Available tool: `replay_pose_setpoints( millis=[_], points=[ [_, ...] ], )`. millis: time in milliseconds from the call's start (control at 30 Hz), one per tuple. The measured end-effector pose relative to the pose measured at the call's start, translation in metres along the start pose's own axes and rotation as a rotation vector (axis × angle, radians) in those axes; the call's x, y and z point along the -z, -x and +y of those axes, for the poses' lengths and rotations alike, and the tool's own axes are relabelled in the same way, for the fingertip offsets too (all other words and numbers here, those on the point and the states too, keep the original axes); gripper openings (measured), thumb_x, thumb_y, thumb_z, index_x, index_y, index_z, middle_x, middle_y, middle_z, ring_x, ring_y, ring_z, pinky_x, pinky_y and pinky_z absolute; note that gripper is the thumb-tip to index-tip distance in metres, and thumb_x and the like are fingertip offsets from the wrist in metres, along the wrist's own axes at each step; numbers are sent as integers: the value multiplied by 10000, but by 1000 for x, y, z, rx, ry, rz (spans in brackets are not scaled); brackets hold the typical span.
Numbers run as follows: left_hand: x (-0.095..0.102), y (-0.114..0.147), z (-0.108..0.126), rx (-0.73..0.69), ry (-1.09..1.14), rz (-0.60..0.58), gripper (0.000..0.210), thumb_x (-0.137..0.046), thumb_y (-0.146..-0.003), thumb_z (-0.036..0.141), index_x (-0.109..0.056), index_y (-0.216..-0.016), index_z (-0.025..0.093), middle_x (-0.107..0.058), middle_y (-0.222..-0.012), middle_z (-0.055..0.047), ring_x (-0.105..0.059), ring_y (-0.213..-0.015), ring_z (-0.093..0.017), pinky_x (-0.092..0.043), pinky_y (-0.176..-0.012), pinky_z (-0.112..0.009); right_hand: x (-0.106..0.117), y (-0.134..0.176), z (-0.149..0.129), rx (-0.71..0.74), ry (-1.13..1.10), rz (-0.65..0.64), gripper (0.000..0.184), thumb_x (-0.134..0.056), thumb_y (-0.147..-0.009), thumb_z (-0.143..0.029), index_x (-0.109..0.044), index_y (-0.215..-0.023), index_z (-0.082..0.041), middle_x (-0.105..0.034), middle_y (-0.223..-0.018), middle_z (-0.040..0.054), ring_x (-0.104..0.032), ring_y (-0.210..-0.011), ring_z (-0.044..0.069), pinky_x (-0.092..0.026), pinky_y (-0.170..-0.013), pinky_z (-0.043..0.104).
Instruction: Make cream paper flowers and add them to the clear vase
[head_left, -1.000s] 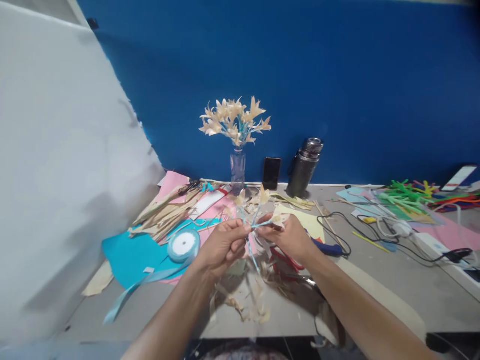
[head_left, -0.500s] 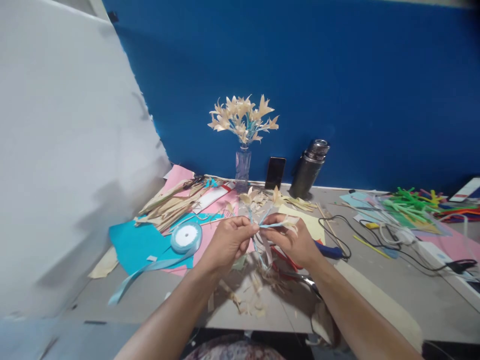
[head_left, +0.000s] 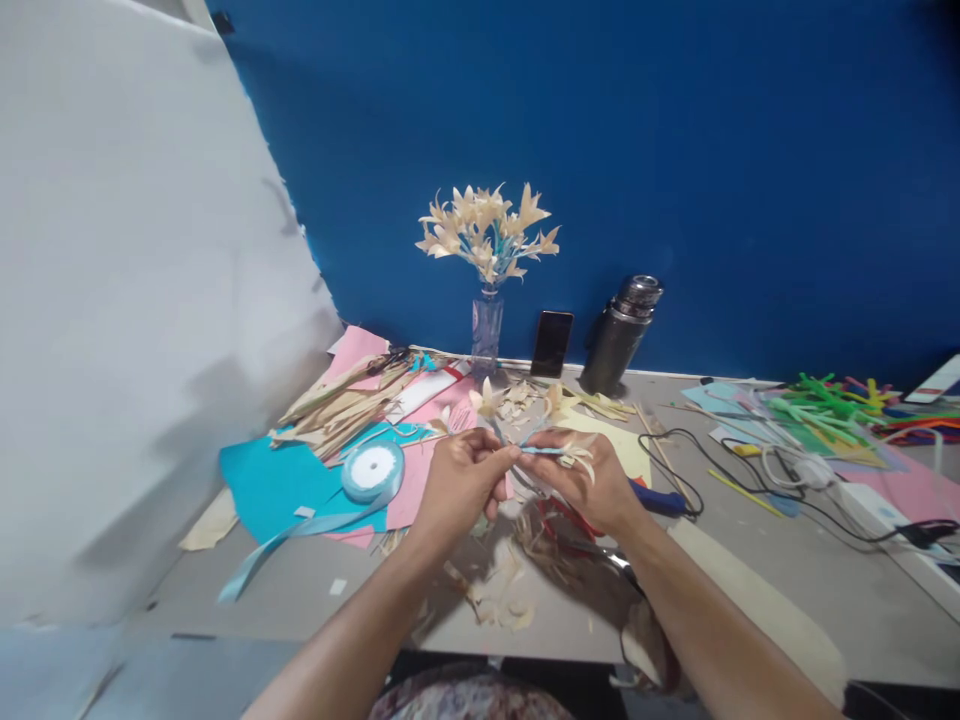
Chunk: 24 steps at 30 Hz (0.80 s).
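My left hand [head_left: 463, 478] pinches the light-blue wrapped stem of a small spray of cream husk flowers [head_left: 487, 400] between thumb and fingers. Close against it on the right, my right hand [head_left: 589, 482] is closed on the same stem, fingers bent behind it. One pale bloom [head_left: 577, 455] lies over the right fingers, and others rise above the hands. The stem's lower end is hidden by my hands. Under them are husk scraps [head_left: 502, 590] and scissors [head_left: 619, 562], partly covered by my right arm.
A glass vase [head_left: 487, 330] of similar flowers stands at the back, near a phone [head_left: 552, 343] and a flask [head_left: 621, 338]. Left are a blue ribbon roll [head_left: 373, 472] and dried husks [head_left: 337, 400]. Cables [head_left: 675, 440] and green pipe cleaners [head_left: 821, 405] lie right.
The spray has turned in my fingers: its upper-left bloom sits further left, and the stems and pale strip that hung below my hands no longer show. Both hands stay nearly in place.
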<state>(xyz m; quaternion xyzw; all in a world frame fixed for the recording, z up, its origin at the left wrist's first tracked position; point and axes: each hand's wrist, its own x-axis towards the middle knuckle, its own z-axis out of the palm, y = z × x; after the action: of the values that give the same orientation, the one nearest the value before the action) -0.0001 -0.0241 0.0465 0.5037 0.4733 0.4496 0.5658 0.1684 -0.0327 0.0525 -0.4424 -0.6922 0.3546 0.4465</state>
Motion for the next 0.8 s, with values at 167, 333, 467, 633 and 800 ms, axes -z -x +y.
replay_pose_setpoints(
  millis=[167,333,467,633,800],
  points=[
    [0,0,-7,-13,61,-7,305,-722,-717,369,-662,-921,150,-509,-371,70,-332,-256,-67,-234,-301,-183,1,-1,1,-53,-71,-8,321,-756,-738,-464,-736,-787,-148,-658,-687,65,-576,-626,199,-481,-569,316],
    [-6,5,-7,-79,65,125,204,-741,-686,325,-675,-765,148,-455,-375,76,-343,-305,-60,-245,-329,-186,2,-3,3,-95,-134,-33,285,-765,-740,-427,-734,-800,-150,-691,-730,58,-630,-683,201,-505,-634,303],
    [-12,8,-6,-113,59,214,195,-741,-686,316,-638,-674,151,-463,-399,71,-349,-333,-57,-257,-348,-190,-1,-3,9,-143,-302,-22,238,-782,-737,-380,-735,-821,-162,-699,-751,39,-654,-749,209,-516,-705,314],
    [-15,6,-5,-155,26,265,204,-737,-708,322,-631,-682,149,-459,-415,75,-347,-346,-56,-265,-359,-192,-5,-7,15,-253,-510,-106,248,-811,-708,-363,-763,-830,-153,-712,-733,39,-637,-718,178,-491,-717,304],
    [-18,5,-8,-202,-8,301,240,-732,-728,352,-621,-670,148,-478,-444,65,-353,-355,-53,-269,-363,-189,-6,-9,18,-374,-591,-56,284,-832,-680,-403,-725,-672,-141,-669,-622,24,-544,-572,105,-380,-566,234]
  ],
)
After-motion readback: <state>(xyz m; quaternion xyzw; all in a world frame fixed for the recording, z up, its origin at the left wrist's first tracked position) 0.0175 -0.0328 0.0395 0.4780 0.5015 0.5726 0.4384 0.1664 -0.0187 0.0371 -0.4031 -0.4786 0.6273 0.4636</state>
